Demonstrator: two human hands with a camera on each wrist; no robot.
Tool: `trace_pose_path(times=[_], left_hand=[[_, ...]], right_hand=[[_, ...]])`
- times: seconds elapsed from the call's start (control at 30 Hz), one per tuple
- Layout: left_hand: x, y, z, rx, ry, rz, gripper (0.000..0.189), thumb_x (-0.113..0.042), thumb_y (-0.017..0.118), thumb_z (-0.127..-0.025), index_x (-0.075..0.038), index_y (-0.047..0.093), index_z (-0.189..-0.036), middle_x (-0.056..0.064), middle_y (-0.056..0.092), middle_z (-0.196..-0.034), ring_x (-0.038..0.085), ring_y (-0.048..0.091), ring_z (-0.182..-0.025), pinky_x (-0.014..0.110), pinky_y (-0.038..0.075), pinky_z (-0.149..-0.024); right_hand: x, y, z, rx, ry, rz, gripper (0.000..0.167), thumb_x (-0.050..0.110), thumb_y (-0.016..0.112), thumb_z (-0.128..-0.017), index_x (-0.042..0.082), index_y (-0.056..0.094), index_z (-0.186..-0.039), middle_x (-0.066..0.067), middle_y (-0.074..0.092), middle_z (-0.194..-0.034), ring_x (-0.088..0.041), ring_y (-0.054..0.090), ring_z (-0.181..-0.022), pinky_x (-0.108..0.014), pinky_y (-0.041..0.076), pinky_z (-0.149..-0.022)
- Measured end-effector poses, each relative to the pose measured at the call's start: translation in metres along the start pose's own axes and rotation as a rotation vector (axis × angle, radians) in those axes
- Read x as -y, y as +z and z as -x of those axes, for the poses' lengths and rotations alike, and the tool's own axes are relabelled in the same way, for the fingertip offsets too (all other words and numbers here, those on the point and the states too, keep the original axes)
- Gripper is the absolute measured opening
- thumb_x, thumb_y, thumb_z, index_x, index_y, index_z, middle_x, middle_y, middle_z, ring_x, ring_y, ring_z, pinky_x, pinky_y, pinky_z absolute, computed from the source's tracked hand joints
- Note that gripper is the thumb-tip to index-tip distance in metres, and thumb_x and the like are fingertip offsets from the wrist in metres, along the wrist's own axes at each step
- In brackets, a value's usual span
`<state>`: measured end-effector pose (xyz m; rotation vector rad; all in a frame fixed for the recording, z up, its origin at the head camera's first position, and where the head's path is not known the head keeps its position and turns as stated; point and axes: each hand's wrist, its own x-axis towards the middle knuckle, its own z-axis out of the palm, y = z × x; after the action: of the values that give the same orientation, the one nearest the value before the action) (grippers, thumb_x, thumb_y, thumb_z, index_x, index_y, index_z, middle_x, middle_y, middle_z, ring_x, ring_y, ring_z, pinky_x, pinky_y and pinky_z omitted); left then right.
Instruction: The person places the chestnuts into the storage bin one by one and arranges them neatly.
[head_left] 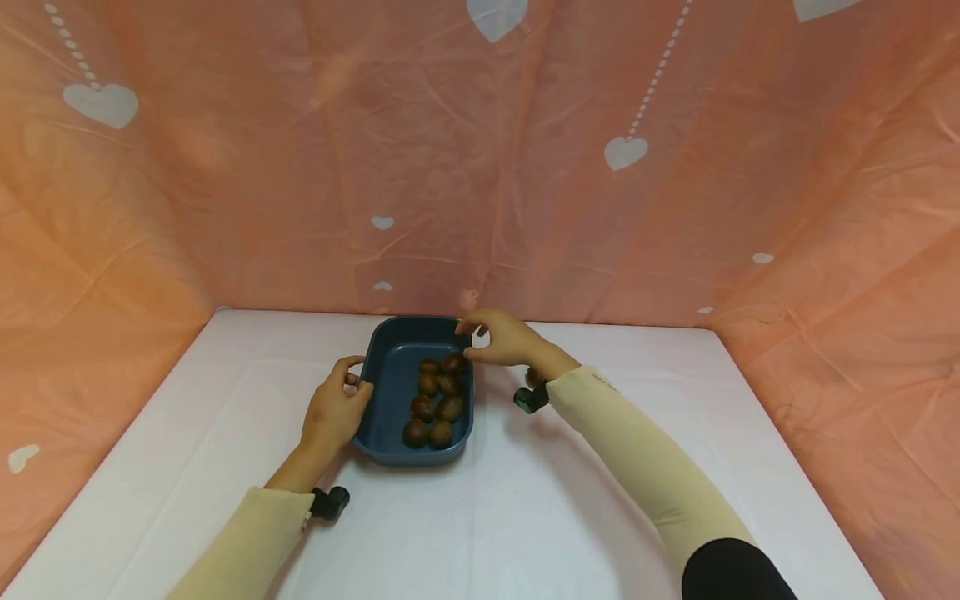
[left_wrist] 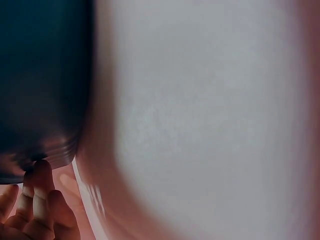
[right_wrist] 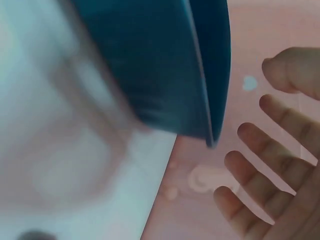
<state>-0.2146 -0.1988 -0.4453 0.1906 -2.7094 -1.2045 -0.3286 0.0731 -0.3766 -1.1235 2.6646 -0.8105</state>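
A dark blue rectangular tray (head_left: 392,400) stands at the back of the white table. Several round brown fruits (head_left: 438,408) lie in it, mostly along its right half. My left hand (head_left: 337,406) holds the tray by its left side, thumb at the rim; the left wrist view shows its fingertips against the tray's outer wall. Over the tray's far right corner is my right hand (head_left: 504,337), its fingers spread and nothing between them. In the right wrist view those fingers (right_wrist: 272,172) stand apart from the tray's rim.
A small brown round thing (head_left: 533,377) shows beside my right wrist, partly hidden by it. Black wrist cameras (head_left: 330,503) sit on both wrists. An orange cloth with white hearts (head_left: 495,183) walls the table (head_left: 585,508) at the back and sides.
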Motion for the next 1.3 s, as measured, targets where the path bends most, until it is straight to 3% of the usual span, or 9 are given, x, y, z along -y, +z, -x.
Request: trace_pose_path(times=[0.27,0.83,1.13,1.3], left_hand=[[0.000,0.000,0.000,0.007,-0.004,0.007,0.045,-0.023,0.050,-0.093,-0.017,0.046,-0.138,0.011,0.061,-0.110,0.026,0.059,-0.089,0.032,0.042,-0.072],[0.000,0.000,0.000,0.024,-0.022,0.013,0.046,-0.024,0.049,-0.094,-0.018,0.045,-0.139,0.012,0.060,-0.114,0.026,0.059,-0.094,0.033,0.042,-0.074],[-0.001,-0.001,0.002,0.024,-0.022,0.013,0.046,-0.024,0.049,-0.094,-0.018,0.044,-0.140,0.013,0.060,-0.115,0.026,0.059,-0.089,0.032,0.042,-0.072],[-0.002,0.000,0.001,0.025,-0.015,0.011,0.047,-0.025,0.049,-0.094,-0.017,0.044,-0.140,0.012,0.060,-0.114,0.026,0.058,-0.088,0.031,0.042,-0.071]], right_hand=[[-0.013,-0.014,0.018,-0.042,0.075,0.018,0.038,0.022,0.071,-0.081,0.011,0.065,-0.117,-0.012,0.065,-0.117,-0.034,0.059,-0.109,-0.043,0.048,-0.092],[-0.046,-0.030,0.059,-0.043,0.171,0.072,0.035,0.022,0.069,-0.082,0.007,0.065,-0.114,-0.018,0.065,-0.113,-0.036,0.062,-0.103,-0.043,0.050,-0.087],[-0.065,-0.033,0.081,-0.042,0.246,0.101,0.037,0.022,0.068,-0.081,0.005,0.066,-0.113,-0.018,0.066,-0.108,-0.034,0.063,-0.098,-0.044,0.050,-0.085],[-0.076,-0.031,0.090,-0.028,0.302,0.123,0.037,0.023,0.066,-0.079,0.010,0.066,-0.113,-0.014,0.067,-0.108,-0.026,0.062,-0.092,-0.040,0.049,-0.082]])
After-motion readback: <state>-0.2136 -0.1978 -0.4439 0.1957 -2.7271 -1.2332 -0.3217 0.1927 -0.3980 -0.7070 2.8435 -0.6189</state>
